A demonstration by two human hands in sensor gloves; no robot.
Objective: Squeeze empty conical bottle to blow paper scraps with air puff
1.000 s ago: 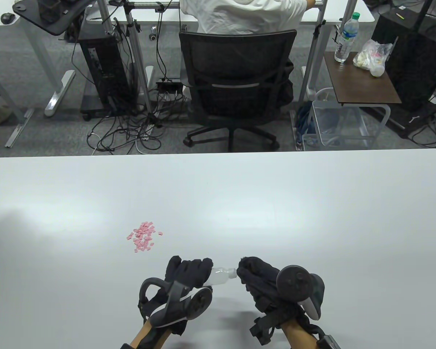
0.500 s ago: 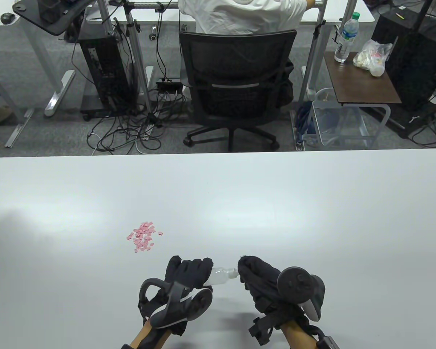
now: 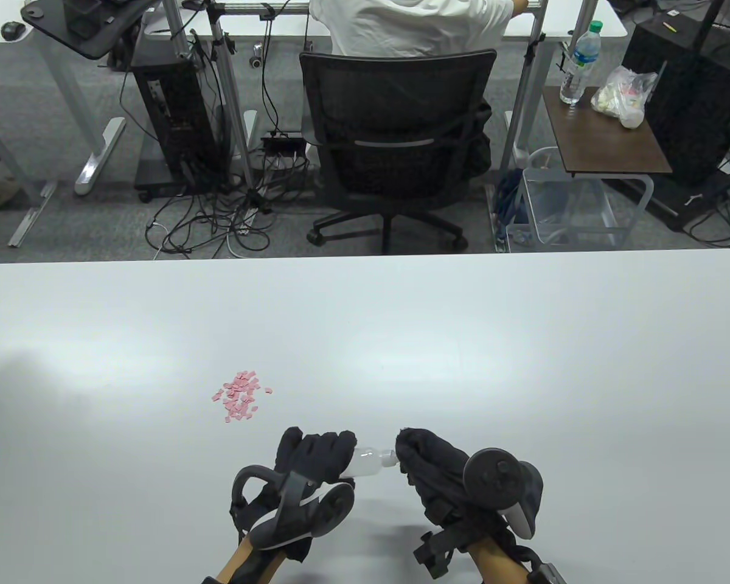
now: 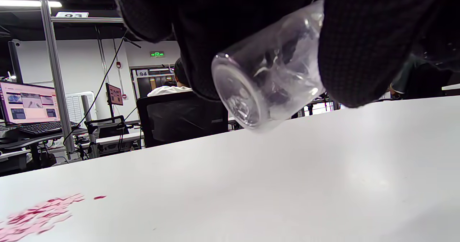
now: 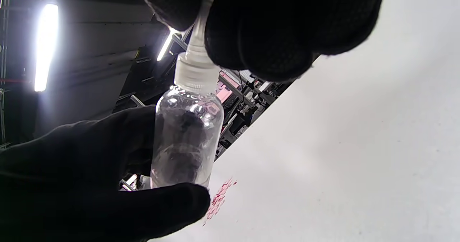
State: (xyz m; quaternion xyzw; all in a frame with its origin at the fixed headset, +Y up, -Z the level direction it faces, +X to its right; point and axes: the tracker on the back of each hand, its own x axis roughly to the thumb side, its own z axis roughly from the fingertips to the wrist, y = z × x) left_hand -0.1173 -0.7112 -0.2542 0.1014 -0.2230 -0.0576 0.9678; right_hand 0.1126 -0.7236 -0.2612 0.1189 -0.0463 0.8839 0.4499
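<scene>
A clear empty bottle with a white conical nozzle cap is held level above the white table, nozzle to the right. My left hand grips its body; the bottle's round base shows in the left wrist view. My right hand pinches the tip of the nozzle, which is hidden by its fingers. A small heap of pink paper scraps lies on the table to the upper left of my left hand, also low left in the left wrist view and in the right wrist view.
Beyond the table's far edge stands a black office chair with a seated person, cables on the floor, and a side table with a water bottle and a bag at the far right.
</scene>
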